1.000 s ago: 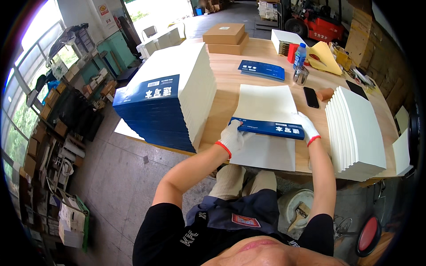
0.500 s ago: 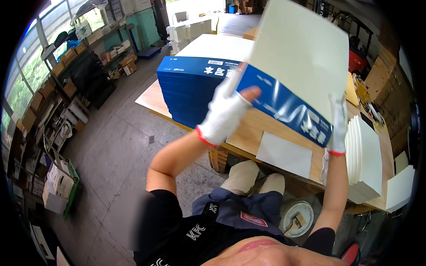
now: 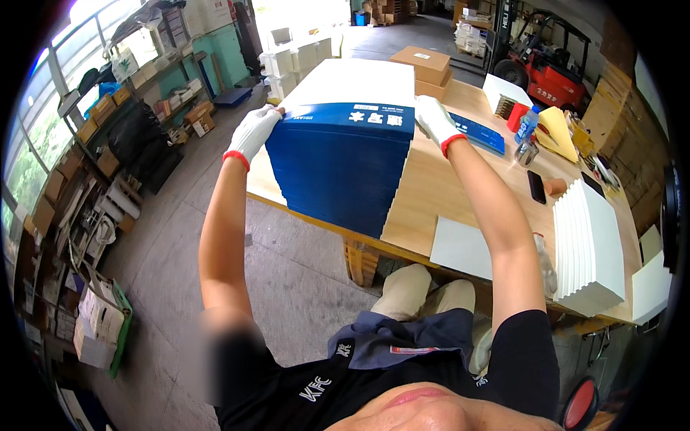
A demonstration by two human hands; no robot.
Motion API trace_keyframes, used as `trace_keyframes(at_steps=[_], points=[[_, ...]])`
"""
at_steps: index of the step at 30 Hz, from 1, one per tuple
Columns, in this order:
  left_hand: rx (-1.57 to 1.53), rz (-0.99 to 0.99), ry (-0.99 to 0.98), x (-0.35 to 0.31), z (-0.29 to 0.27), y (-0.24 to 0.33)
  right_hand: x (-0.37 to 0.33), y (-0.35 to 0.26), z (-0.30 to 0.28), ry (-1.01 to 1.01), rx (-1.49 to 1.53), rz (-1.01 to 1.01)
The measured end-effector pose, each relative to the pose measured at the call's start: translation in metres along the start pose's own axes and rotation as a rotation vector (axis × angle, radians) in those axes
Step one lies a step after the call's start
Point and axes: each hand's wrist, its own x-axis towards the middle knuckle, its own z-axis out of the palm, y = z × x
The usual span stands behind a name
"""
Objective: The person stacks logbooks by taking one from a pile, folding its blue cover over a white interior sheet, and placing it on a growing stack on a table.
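Observation:
A tall stack of paper pads stands on the wooden table in front of me, its blue bound edges facing me. The top paper pad lies flat on it, white with a blue strip along the near edge. In a white glove with bare fingertips and a red cuff, my left hand grips that pad's near left corner. My right hand, gloved alike, holds its right side near the front corner; part of its fingers is hidden. Both arms reach forward, spread to the width of the stack.
Right of the stack lie another blue-edged pad, a plastic bottle, a phone and a white sheet. A fanned stack of white pads stands at the right. Cartons sit behind; a red forklift is beyond.
The pad I held raised and tilted over the table has moved left and down onto the stack. Both my hands moved left with it, and the table's right side came into sight.

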Motion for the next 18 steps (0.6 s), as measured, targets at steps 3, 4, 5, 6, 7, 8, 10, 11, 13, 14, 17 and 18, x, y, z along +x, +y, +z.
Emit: trace_keyframes(at_steps=[3, 4, 5, 6, 7, 8, 10, 11, 13, 14, 17, 18], points=[[-0.032, -0.048, 0.047, -0.003, 0.002, 0.0, -0.005, 0.005, 0.01, 0.078, -0.074, -0.039], [-0.024, -0.065, 0.07, -0.004, 0.002, 0.0, -0.006, 0.004, 0.01, 0.076, -0.061, -0.033], [-0.037, -0.068, 0.053, -0.005, 0.002, 0.0, -0.008, 0.003, 0.01, 0.074, -0.047, -0.027], [-0.049, -0.067, 0.038, -0.007, 0.0, 0.004, -0.011, 0.003, 0.008, 0.103, -0.082, -0.029], [-0.06, -0.066, 0.021, -0.008, 0.0, 0.008, -0.013, 0.003, 0.006, 0.1, -0.082, -0.033], [-0.071, -0.063, 0.004, -0.008, 0.002, 0.011, -0.015, 0.004, 0.003, 0.098, -0.083, -0.036], [0.03, 0.105, 0.077, 0.007, -0.001, -0.012, -0.008, 0.015, -0.002, 0.114, -0.04, -0.113], [0.085, 0.198, 0.109, 0.016, -0.004, -0.018, -0.01, 0.008, -0.001, 0.119, -0.069, -0.102], [0.297, 0.47, 0.677, -0.002, 0.009, -0.001, -0.031, 0.005, -0.004, 0.141, -0.064, -0.083], [0.063, 0.626, 0.739, -0.025, 0.008, 0.027, -0.044, 0.004, -0.005, 0.133, 0.032, -0.048], [-0.558, 1.038, 0.584, -0.098, 0.024, 0.088, -0.073, 0.041, -0.006, 0.152, 0.147, -0.075], [-0.811, 1.206, 0.386, -0.117, 0.032, 0.103, -0.078, 0.068, -0.002, 0.158, 0.162, -0.06]])
